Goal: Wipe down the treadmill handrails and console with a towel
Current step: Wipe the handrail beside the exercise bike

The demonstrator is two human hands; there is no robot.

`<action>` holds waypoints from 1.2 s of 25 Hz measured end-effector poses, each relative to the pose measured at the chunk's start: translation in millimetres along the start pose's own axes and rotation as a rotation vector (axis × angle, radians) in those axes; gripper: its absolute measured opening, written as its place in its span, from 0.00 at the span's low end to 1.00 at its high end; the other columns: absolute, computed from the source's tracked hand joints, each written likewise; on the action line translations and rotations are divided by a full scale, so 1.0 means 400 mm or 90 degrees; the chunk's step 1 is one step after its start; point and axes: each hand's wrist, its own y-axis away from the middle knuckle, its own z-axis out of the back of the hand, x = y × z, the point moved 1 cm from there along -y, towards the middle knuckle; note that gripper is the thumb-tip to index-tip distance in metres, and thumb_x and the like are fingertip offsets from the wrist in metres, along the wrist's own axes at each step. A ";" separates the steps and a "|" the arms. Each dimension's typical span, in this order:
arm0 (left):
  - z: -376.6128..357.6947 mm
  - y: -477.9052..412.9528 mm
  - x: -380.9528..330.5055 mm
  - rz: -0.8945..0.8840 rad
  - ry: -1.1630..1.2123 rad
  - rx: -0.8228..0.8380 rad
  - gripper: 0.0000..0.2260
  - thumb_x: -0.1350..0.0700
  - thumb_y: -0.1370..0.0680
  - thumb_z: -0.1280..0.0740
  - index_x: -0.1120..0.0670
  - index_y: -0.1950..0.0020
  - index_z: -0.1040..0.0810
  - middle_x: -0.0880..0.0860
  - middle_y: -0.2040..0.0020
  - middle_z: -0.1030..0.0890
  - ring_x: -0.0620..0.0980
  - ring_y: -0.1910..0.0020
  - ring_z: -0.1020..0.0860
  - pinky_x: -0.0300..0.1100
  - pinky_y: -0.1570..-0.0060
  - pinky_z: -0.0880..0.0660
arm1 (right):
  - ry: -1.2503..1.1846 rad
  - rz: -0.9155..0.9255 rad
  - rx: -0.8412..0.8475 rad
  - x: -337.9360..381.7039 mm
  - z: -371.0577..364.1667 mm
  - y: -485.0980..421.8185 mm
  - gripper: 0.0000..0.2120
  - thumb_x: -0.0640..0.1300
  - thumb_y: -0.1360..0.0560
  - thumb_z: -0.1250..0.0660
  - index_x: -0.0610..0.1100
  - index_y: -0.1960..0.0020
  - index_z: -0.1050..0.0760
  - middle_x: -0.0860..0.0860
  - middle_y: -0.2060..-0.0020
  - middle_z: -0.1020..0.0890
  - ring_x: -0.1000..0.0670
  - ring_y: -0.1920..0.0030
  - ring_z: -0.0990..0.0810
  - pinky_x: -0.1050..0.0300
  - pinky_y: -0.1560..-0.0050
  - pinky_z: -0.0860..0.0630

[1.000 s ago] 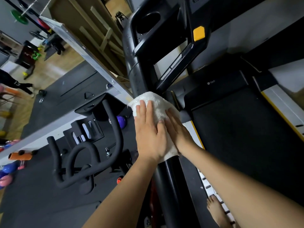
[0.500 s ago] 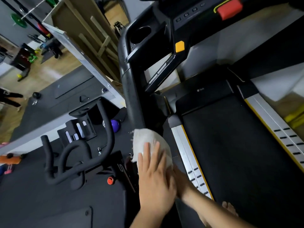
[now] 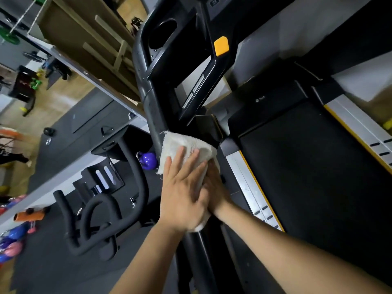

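Head camera view, looking down along a treadmill's left side: a white towel (image 3: 186, 148) is wrapped over the black handrail (image 3: 153, 115), below the console (image 3: 182, 49) with its round cup holder (image 3: 162, 33) and an orange button (image 3: 221, 46). The left hand (image 3: 182, 194) lies flat on the towel with fingers straight and slightly spread, pressing the cloth onto the rail. The right hand (image 3: 214, 185) sits just beside it on the rail's inner side, partly hidden under the left hand; its fingers reach onto the towel's right edge, but how far they curl round it cannot be told. Both bare forearms reach up from the bottom of the view. To the right of the rail run the silver side strip (image 3: 247, 179), edged in yellow, and the dark running belt (image 3: 318, 177). To the left, on the grey rubber floor (image 3: 42, 262), stands an exercise bike with black curved handlebars (image 3: 84, 221), and a purple kettlebell (image 3: 147, 159) sits near the base of the rail. Farther off on the left are a wooden frame (image 3: 95, 45), blurred coloured weights (image 3: 10, 238) and an orange roller (image 3: 28, 216).
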 end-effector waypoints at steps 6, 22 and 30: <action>0.014 -0.144 0.035 0.011 -0.038 -0.050 0.18 0.49 0.28 0.40 0.48 0.45 0.15 0.43 0.41 0.17 0.50 0.24 0.37 0.55 0.23 0.54 | 0.033 -0.016 0.010 0.042 0.037 -0.168 0.22 0.46 0.23 0.44 0.38 0.32 0.33 0.45 0.37 0.24 0.56 0.36 0.27 0.70 0.38 0.35; -0.008 -0.074 0.029 0.159 0.132 -0.153 0.23 0.56 0.28 0.41 0.56 0.36 0.20 0.51 0.24 0.32 0.50 0.21 0.44 0.51 0.22 0.49 | 0.063 -0.047 -0.013 0.029 0.043 0.056 0.30 0.62 0.21 0.50 0.53 0.22 0.47 0.52 0.24 0.39 0.52 0.26 0.37 0.58 0.30 0.40; -0.081 0.271 -0.095 0.343 0.423 -0.204 0.25 0.48 0.18 0.49 0.48 0.20 0.42 0.42 0.20 0.47 0.40 0.21 0.50 0.38 0.24 0.49 | 0.225 0.086 0.108 0.188 0.059 0.302 0.28 0.51 0.17 0.48 0.64 0.24 0.60 0.67 0.24 0.54 0.68 0.26 0.53 0.69 0.29 0.45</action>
